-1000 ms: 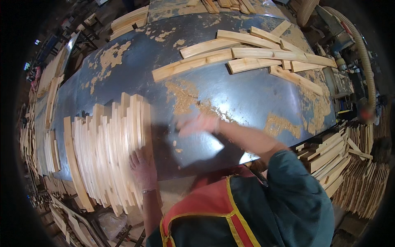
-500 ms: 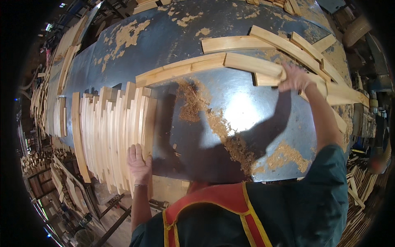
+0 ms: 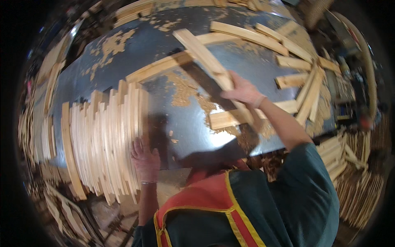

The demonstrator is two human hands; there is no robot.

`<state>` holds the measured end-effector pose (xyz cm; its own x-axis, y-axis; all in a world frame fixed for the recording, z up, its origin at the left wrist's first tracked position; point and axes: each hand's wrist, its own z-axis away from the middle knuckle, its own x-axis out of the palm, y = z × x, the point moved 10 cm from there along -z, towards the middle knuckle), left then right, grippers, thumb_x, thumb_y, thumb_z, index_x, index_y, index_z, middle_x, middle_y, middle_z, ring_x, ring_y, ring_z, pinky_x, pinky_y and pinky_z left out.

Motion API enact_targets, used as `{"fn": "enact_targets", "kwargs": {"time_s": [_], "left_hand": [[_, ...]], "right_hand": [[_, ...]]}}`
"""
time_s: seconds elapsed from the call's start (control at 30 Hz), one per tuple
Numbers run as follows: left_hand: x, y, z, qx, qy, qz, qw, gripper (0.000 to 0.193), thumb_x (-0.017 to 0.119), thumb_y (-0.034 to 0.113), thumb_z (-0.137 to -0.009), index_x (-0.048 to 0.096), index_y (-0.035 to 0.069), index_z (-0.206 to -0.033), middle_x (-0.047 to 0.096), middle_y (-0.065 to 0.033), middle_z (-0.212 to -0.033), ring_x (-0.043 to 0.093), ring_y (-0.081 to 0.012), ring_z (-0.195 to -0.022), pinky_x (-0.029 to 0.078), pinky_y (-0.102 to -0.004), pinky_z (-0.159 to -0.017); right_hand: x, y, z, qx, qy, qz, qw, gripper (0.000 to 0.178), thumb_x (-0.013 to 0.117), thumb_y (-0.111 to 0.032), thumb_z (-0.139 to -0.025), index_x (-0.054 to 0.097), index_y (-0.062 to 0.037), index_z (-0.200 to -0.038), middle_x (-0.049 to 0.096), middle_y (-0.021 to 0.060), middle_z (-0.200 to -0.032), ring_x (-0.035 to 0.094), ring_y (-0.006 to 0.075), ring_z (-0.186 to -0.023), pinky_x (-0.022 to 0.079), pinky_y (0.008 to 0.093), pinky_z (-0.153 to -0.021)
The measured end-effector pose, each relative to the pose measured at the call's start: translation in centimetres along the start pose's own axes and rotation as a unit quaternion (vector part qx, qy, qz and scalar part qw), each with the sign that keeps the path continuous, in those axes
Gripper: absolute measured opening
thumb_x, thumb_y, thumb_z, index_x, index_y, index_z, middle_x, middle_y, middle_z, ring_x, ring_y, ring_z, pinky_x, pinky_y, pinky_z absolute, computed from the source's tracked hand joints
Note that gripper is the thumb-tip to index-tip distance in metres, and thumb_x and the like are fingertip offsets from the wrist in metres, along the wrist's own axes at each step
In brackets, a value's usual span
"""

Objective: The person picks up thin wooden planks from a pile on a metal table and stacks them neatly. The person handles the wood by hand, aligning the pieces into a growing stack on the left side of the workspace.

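Observation:
My right hand (image 3: 243,91) is closed around a pale wooden plank (image 3: 200,51), held slanting above the dark metal table top (image 3: 111,70). The plank's near end is blurred. Beneath it, another plank (image 3: 158,68) lies on the table, and a shorter one (image 3: 224,119) sits just below my right hand. At the near left, my left hand (image 3: 145,159) has its fingers spread. It rests against the right side of a row of boards (image 3: 109,144) standing side by side at the table's front edge.
Several loose planks (image 3: 251,38) lie crossed and scattered at the far right. Sawdust (image 3: 183,92) is strewn over the table. A hose (image 3: 366,66) bends down at the right, and stacks of thin wood (image 3: 360,197) lie below it.
My right hand has moved left and toward me, swinging the plank off the table into a slant. Some planks at the right have shifted. My left hand stays at the row.

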<state>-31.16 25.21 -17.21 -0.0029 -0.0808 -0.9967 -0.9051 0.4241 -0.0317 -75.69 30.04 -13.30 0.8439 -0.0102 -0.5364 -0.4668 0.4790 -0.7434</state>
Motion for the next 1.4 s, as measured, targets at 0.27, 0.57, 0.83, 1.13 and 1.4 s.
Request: {"fn": "enact_targets", "kwargs": {"time_s": [0.27,0.57,0.83,1.13,1.4], "left_hand": [[6.8,6.1,0.7,-0.084,-0.23,0.562,0.79,0.082,0.078,0.018,-0.088,0.04,0.006,-0.16,0.063,-0.0192,-0.144,0.069,-0.0383,-0.122,0.055,-0.047,-0.104],[3.5,-5.1,7.2,-0.024,-0.006,-0.067,0.997,0.084,0.073,0.026,-0.088,0.039,0.009,-0.163,0.042,-0.018,-0.165,0.032,-0.039,-0.156,0.024,-0.0509,-0.129],[1.0,17.1,1.0,0.247,-0.057,0.144,0.957,0.111,0.089,0.049,-0.069,0.04,0.01,-0.16,0.045,-0.0204,-0.157,0.038,-0.0426,-0.149,0.028,-0.0532,-0.126],[5.1,30.1,-2.0,0.289,-0.269,0.169,0.903,0.096,0.086,0.037,-0.074,0.043,0.008,-0.155,0.065,-0.0142,-0.128,0.064,-0.034,-0.119,0.052,-0.0529,-0.103],[9.8,22.4,0.5,-0.01,-0.457,0.661,0.595,0.067,0.064,-0.004,-0.088,0.044,0.006,-0.152,0.068,-0.013,-0.109,0.069,-0.0259,-0.084,0.056,-0.0349,-0.06]], "right_hand": [[25.3,-6.6,3.8,-0.172,-0.075,-0.217,0.958,0.091,0.079,-0.049,-0.089,0.036,-0.0137,-0.16,0.064,0.0229,-0.131,0.062,0.0386,-0.123,0.049,0.0475,-0.107],[3.1,10.6,11.6,-0.091,0.054,0.513,0.852,0.075,0.081,-0.031,-0.077,0.056,-0.0196,-0.147,0.065,0.0096,-0.129,0.057,0.0325,-0.129,0.044,0.0528,-0.104],[-1.1,6.3,10.4,-0.175,0.132,0.287,0.933,0.049,0.079,-0.033,-0.074,0.067,-0.01,-0.116,0.068,0.0107,-0.108,0.065,0.0313,-0.106,0.051,0.0491,-0.099],[-20.3,37.5,25.2,0.43,0.469,0.089,0.766,0.08,0.08,-0.04,-0.078,0.049,-0.0039,-0.142,0.066,0.0264,-0.12,0.067,0.0423,-0.112,0.055,0.049,-0.101],[-12.1,34.5,35.5,0.282,0.643,-0.119,0.702,0.089,0.083,-0.032,-0.074,0.052,-0.0025,-0.151,0.07,0.0264,-0.127,0.069,0.0406,-0.116,0.053,0.0399,-0.106]]}}
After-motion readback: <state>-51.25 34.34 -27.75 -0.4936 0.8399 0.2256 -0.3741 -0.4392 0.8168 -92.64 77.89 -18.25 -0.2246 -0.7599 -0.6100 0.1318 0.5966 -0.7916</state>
